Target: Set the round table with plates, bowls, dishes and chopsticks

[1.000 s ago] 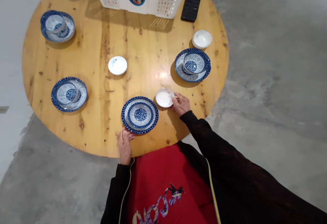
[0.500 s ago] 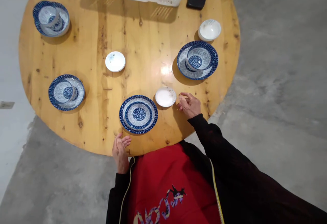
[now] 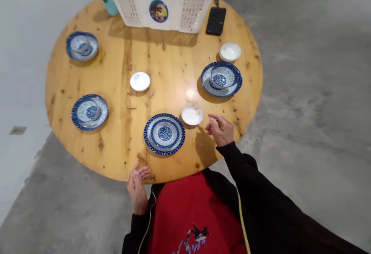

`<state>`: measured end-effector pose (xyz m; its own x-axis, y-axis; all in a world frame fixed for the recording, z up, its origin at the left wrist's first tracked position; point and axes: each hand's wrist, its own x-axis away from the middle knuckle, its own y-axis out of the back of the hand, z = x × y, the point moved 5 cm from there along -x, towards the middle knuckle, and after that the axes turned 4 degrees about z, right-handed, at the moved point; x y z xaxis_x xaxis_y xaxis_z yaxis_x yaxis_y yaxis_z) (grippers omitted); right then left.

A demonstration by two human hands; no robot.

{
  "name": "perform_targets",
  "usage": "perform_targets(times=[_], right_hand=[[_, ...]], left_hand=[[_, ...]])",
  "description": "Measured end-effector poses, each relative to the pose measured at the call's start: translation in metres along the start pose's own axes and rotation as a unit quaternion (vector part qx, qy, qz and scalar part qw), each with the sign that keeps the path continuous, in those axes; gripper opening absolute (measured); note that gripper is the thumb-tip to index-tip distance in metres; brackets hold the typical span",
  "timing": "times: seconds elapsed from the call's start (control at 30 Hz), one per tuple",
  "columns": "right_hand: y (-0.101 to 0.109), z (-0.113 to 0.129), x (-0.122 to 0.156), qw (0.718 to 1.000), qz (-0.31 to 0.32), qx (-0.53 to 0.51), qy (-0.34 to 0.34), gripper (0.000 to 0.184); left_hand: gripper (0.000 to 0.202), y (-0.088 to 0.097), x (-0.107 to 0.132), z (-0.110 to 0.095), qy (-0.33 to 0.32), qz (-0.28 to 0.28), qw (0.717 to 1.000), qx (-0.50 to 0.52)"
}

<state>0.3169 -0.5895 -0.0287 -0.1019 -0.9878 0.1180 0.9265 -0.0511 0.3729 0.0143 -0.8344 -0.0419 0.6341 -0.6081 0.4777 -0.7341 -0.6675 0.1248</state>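
A white basket [image 3: 142,7] with a round sticker [image 3: 158,11] stands at top center, a turquoise container [image 3: 111,6] at upper left and a black object [image 3: 216,21] at upper right; gray floor [image 3: 307,99] fills the frame's right.

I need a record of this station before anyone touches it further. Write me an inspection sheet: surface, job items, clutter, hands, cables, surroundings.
Surface: rounded wooden table, knots and dark marks in its grain.
Job items: ring-patterned blue-and-white plate near the front edge; white saucer close beside it; second white saucer farther back.
Clutter: white plastic basket, teal container and black rectangular item toward the far edge.
Hands: left hand at the front edge, right hand beside the nearer saucer; both hold nothing.
Cables: nothing seen.
Surroundings: grey floor; pale wall.
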Motion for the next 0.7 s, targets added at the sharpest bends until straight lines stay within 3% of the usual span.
perform_targets(times=[0.17,0.3,0.4,0.57,0.7], right_hand=[[-0.037,0.033,0.075,0.998,0.003,-0.061,0.030,0.033],[-0.089,0.050,0.135,0.993,0.058,-0.087,0.047,0.033],[-0.133,0.056,0.175,0.987,0.111,-0.101,0.053,0.034],[-0.193,0.071,0.221,0.976,0.191,-0.079,0.063,0.035],[-0.215,0.100,0.208,0.971,0.207,-0.020,0.120,0.032]], left_hand=[[0.054,0.087,0.012,0.019,-0.045,-0.021,0.999,0.009],[0.060,0.172,0.027,0.040,-0.051,-0.064,0.997,0.000],[0.063,0.223,0.039,0.053,-0.055,-0.084,0.995,-0.009],[0.063,0.269,0.044,0.066,-0.070,-0.075,0.995,-0.015],[0.065,0.284,0.032,0.066,-0.084,-0.051,0.995,-0.026]])
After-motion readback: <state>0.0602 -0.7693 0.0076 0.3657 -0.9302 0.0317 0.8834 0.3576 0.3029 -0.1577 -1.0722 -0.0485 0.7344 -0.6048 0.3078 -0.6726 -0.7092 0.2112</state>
